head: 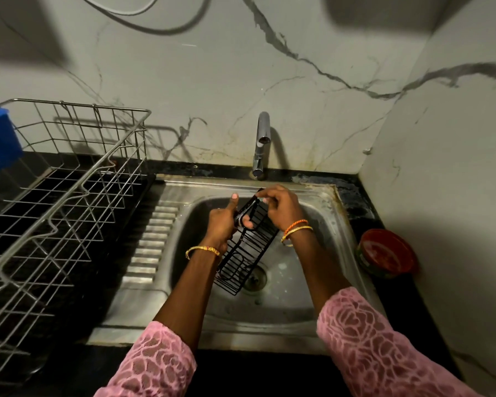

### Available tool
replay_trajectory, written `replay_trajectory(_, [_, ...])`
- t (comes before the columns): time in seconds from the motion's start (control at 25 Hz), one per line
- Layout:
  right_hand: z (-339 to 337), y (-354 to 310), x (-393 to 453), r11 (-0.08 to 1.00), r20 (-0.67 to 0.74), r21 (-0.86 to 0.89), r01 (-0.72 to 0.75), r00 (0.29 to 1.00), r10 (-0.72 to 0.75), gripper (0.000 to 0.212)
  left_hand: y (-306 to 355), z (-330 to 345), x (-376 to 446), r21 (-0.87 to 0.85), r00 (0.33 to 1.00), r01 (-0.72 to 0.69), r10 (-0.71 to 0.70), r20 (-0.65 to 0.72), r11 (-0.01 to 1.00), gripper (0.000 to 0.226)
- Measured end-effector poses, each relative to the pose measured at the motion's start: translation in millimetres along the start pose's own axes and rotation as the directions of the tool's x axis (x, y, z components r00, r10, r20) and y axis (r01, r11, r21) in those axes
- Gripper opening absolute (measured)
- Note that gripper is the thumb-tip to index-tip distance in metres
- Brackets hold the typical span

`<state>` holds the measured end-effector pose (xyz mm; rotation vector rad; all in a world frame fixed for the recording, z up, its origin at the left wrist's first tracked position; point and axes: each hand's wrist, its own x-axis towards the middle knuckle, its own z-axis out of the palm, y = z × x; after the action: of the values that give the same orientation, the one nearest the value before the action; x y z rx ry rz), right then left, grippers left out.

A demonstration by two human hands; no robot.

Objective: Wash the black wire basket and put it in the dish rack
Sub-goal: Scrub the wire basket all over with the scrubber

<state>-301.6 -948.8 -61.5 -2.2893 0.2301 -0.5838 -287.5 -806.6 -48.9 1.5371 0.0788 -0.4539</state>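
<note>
Both hands hold the basket (248,245) over the sink (321,224), under the tap (261,141), so that any water and drips fall into the bowl rather than onto the counter. The basket hangs tilted, its far end raised toward the sink's back edge and its near end low over the drain (255,277), which should let water run off along the wires.

The left hand (222,224) wraps round the basket's left side near the top, thumb up, and carries the weight. The right hand (279,209) pinches the top end wire, probably to rub or turn it. No running water is visible, so I cannot tell whether rinsing is under way.

The rack (69,196) stands on the counter at the sink's left edge, an easy reach for setting the basket down wet. A red bowl (387,255) sits by the sink's right edge.
</note>
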Motion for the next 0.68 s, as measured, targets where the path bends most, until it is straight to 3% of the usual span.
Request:
replay_trajectory(0.24, [6.3,-26.6,-32.6,0.955,0.147,0.013,0.295,0.945,-0.293,0.031,-7.0,-7.8,6.6,0.099,1.0,-0.027,0.025,0.019,0.995,0.049])
replay_trajectory(0.36, [-5.7,-13.3,-4.0,0.967,0.078,-0.09,0.24,0.969,-0.234,0.036,-5.6,-6.0,1.1,0.142,0.993,-0.089,0.078,0.083,0.986,0.053])
replay_trajectory(0.52, [-23.2,2.2,23.7,0.997,0.01,-0.057,0.054,0.999,-0.053,0.032,-1.3,-0.4,-3.2,0.178,0.986,-0.152,0.136,0.098,0.972,0.044])
replay_trajectory(0.68, [-11.5,-12.1,-0.8,0.978,0.138,-0.021,0.206,0.97,-0.201,0.035,-4.6,1.1,-0.2,0.15,0.982,-0.182,0.17,0.087,0.972,0.04])
